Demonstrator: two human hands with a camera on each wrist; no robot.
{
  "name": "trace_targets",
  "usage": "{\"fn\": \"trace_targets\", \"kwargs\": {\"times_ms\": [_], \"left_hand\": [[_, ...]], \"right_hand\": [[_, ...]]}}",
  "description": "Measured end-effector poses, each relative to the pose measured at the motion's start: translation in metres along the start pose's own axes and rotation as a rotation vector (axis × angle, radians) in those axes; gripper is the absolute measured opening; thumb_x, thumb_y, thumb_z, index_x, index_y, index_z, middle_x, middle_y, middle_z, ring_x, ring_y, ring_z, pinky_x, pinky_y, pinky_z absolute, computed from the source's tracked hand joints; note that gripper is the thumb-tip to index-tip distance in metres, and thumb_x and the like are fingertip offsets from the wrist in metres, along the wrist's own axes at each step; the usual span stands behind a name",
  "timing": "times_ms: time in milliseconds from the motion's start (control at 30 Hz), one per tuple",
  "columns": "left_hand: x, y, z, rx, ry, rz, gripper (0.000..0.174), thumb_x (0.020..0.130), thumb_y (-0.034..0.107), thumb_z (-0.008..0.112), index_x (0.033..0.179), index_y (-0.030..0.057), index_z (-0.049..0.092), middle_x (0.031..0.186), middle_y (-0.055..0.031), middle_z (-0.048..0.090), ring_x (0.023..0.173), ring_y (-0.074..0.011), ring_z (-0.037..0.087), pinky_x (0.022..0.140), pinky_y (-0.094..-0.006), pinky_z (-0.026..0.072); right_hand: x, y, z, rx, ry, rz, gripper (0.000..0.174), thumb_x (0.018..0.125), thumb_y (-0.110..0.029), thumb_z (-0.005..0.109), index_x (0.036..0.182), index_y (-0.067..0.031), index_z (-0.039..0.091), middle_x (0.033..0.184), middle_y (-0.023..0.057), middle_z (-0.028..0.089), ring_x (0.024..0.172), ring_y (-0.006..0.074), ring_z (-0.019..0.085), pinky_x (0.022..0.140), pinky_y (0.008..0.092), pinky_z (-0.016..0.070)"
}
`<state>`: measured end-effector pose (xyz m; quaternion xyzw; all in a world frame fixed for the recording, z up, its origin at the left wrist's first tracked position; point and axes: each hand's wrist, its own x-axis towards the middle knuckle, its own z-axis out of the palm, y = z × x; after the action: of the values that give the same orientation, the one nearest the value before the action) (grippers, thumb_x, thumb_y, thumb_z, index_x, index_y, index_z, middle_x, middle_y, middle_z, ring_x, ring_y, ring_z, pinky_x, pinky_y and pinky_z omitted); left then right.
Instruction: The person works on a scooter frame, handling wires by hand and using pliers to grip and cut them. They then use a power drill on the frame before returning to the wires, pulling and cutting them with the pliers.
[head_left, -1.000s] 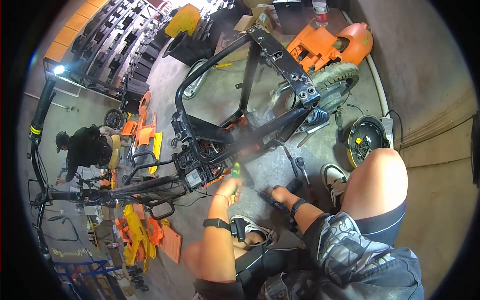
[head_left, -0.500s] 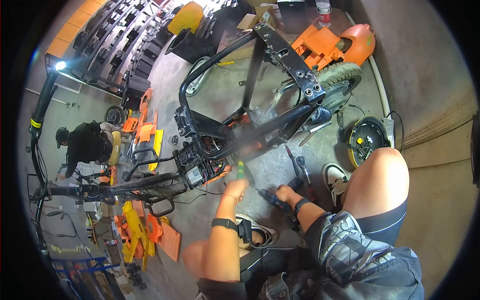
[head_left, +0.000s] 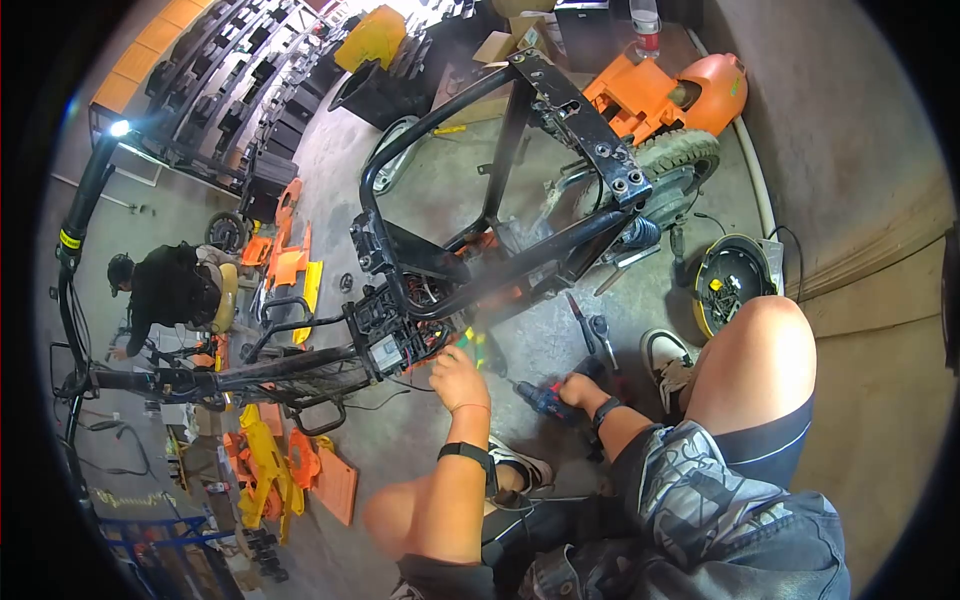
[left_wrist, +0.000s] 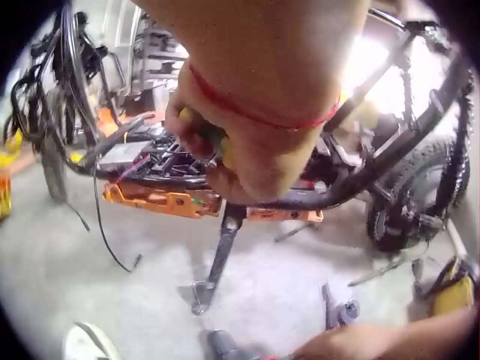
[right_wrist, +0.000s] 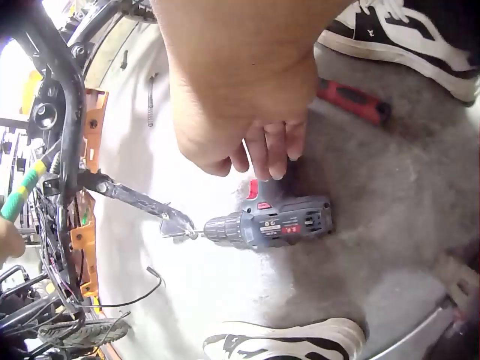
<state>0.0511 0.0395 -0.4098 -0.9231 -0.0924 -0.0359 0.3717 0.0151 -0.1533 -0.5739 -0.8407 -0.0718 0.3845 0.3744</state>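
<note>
My left hand [head_left: 457, 377] grips a green and yellow screwdriver [head_left: 470, 341] and holds it against the wiring box [head_left: 392, 345] low on the black scooter frame [head_left: 480, 270]. In the left wrist view the handle [left_wrist: 217, 148] shows inside the curled fingers, above an orange panel [left_wrist: 165, 201] and the kickstand [left_wrist: 217, 255]. My right hand [head_left: 580, 390] has its fingers curled over the handle of a grey cordless drill [right_wrist: 270, 221]. The drill lies on the concrete floor with its bit toward the frame. The screwdriver [right_wrist: 22, 191] also shows at the left edge of the right wrist view.
Wrenches [head_left: 595, 325] lie on the floor by my shoe [head_left: 668, 355], and a red-handled tool [right_wrist: 352, 101] lies nearby. A yellow and black hub cover [head_left: 730, 280] sits by the right wall. Orange body panels [head_left: 660, 85] lie behind. Another person [head_left: 170, 290] crouches at the far left.
My left hand has swung the screwdriver left and down, from the frame tube to the wiring box. My right hand and the drill have shifted slightly right.
</note>
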Motion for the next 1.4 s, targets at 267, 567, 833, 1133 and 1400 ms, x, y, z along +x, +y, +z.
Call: {"fn": "trace_targets", "kwargs": {"times_ms": [267, 567, 833, 1133, 1400], "left_hand": [[0.039, -0.042, -0.011, -1.612, -1.320, -0.389, 0.039, 0.077, 0.027, 0.064, 0.105, 0.0015, 0.059, 0.073, -0.0071, 0.061, 0.055, -0.0155, 0.055, 0.045, -0.0319, 0.0413], [-0.002, 0.009, -0.007, -0.041, -0.099, -0.001, 0.040, 0.091, 0.026, 0.054, 0.118, -0.0035, 0.050, 0.093, -0.0103, 0.060, 0.076, -0.0235, 0.066, 0.063, -0.0351, 0.0536], [0.030, -0.027, -0.006, -1.143, -0.949, -0.216, 0.039, 0.083, 0.021, 0.059, 0.115, -0.0010, 0.055, 0.083, -0.0059, 0.060, 0.068, -0.0145, 0.062, 0.059, -0.0323, 0.0490], [-0.004, 0.015, -0.008, -0.159, -0.243, -0.101, 0.058, 0.081, 0.026, 0.066, 0.124, -0.0081, 0.045, 0.105, -0.0192, 0.061, 0.085, -0.0286, 0.068, 0.074, -0.0391, 0.0563], [0.036, -0.036, -0.006, -1.541, -1.271, -0.424, 0.022, 0.071, 0.015, 0.059, 0.090, 0.0031, 0.056, 0.063, -0.0033, 0.048, 0.046, -0.0149, 0.045, 0.038, -0.0343, 0.0347]], "right_hand": [[0.009, -0.007, 0.008, 0.086, 0.074, 0.087, 0.043, 0.085, -0.032, 0.056, 0.105, 0.0030, 0.070, 0.113, 0.0279, 0.065, 0.110, 0.0403, 0.062, 0.093, 0.0436, 0.0492], [0.007, 0.014, 0.009, 0.081, 0.092, 0.126, 0.042, 0.084, -0.031, 0.056, 0.103, 0.0035, 0.070, 0.110, 0.0270, 0.066, 0.107, 0.0398, 0.064, 0.092, 0.0430, 0.0498], [0.003, -0.004, 0.004, 0.069, 0.080, 0.078, 0.041, 0.082, -0.029, 0.056, 0.104, 0.0033, 0.070, 0.111, 0.0281, 0.065, 0.108, 0.0401, 0.063, 0.092, 0.0438, 0.0496], [0.007, 0.015, 0.006, 0.074, 0.038, 0.168, 0.044, 0.087, -0.030, 0.056, 0.118, 0.0005, 0.067, 0.124, 0.0235, 0.063, 0.117, 0.0370, 0.060, 0.100, 0.0427, 0.0475], [-0.004, 0.012, 0.012, 0.015, 0.080, 0.180, 0.042, 0.085, -0.028, 0.052, 0.113, -0.0005, 0.068, 0.120, 0.0241, 0.064, 0.113, 0.0382, 0.061, 0.099, 0.0425, 0.0471]]}}
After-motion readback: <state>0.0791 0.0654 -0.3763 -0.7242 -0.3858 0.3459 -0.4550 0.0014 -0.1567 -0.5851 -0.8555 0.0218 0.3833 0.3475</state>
